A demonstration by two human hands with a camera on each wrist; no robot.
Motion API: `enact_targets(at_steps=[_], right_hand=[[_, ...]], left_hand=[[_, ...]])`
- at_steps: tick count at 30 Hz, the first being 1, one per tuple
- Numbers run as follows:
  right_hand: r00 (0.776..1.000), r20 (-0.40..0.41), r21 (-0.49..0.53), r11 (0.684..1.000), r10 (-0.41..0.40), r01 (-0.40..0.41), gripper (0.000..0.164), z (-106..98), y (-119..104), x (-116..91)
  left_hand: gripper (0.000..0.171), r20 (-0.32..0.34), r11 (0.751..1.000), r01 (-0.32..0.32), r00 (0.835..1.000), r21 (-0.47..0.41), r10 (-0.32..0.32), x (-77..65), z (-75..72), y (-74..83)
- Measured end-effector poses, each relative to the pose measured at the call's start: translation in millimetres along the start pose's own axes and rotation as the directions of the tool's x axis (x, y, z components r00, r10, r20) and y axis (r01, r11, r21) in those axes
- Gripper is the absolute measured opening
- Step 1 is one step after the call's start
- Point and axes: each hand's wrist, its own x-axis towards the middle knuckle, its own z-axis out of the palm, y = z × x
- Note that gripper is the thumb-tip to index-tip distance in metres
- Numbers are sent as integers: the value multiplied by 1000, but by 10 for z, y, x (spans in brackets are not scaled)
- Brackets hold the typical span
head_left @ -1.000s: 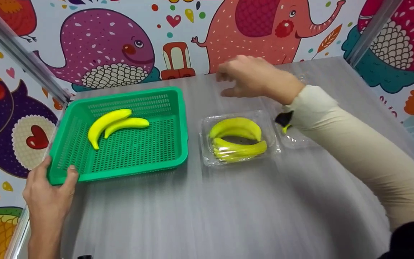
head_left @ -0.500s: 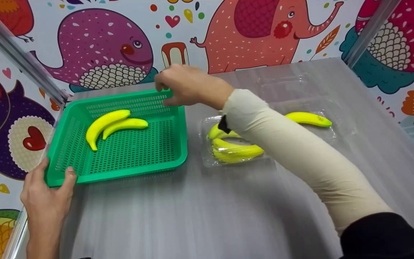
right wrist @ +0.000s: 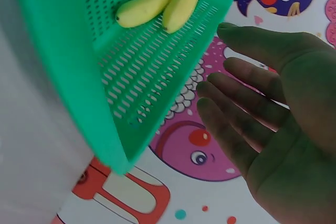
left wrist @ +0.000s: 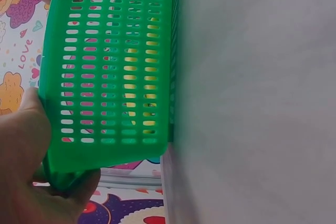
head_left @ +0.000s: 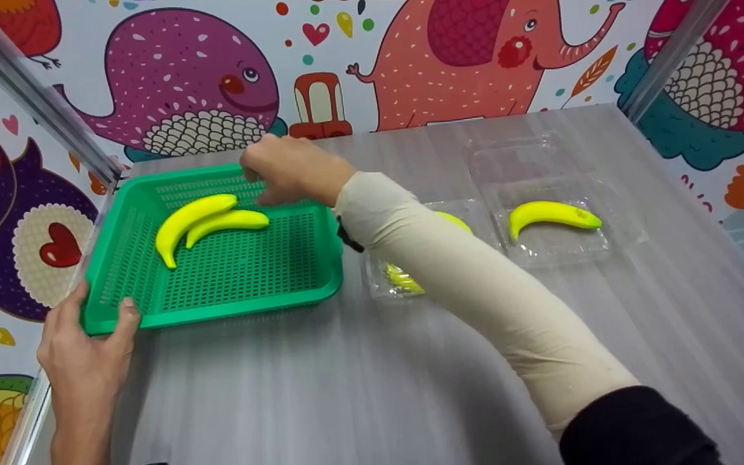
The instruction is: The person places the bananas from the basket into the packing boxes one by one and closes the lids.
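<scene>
My left hand (head_left: pixel 88 355) grips the near-left corner of a green plastic basket (head_left: pixel 236 312), thumb over the rim and fingers outside. Two yellow bananas (head_left: pixel 185 217) lie side by side in the basket's left half. Over the far rim hangs my right hand (head_left: pixel 298 169), palm down and holding nothing. In the right wrist view its fingers (right wrist: pixel 231 103) are loosely extended just outside the basket's edge. The left wrist view shows the basket's slotted side wall (left wrist: pixel 110 77), with yellow showing through the slots.
Right of the basket stands a clear plastic box (head_left: pixel 378 284) with bananas, partly hidden by my right sleeve (head_left: pixel 462 278). Farther right, an open clear box (head_left: pixel 595 248) holds one banana (head_left: pixel 553 212). Patterned walls (head_left: pixel 320 39) border the grey table (head_left: pixel 294 394) behind and at left.
My right hand has swept left from above the area behind the clear boxes to the basket's far rim. The box with one banana is now uncovered. The left hand keeps its grip.
</scene>
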Motion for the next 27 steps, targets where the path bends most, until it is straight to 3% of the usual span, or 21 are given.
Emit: enact_targets(at_steps=[10,18,27], right_hand=[[998,46,40,998,50,-52,44,300,-171,351],[995,57,-28,996,86,-84,40,460,-256,495],[990,88,-66,992,112,-107,37,580,-300,615]], left_hand=[[71,-6,1000,2,1000,-3,-2,1,13,-5],[69,-35,1000,-24,999,-15,23,15,-4,-10],[71,-12,1000,-1,1000,-26,1,0,3,-16]])
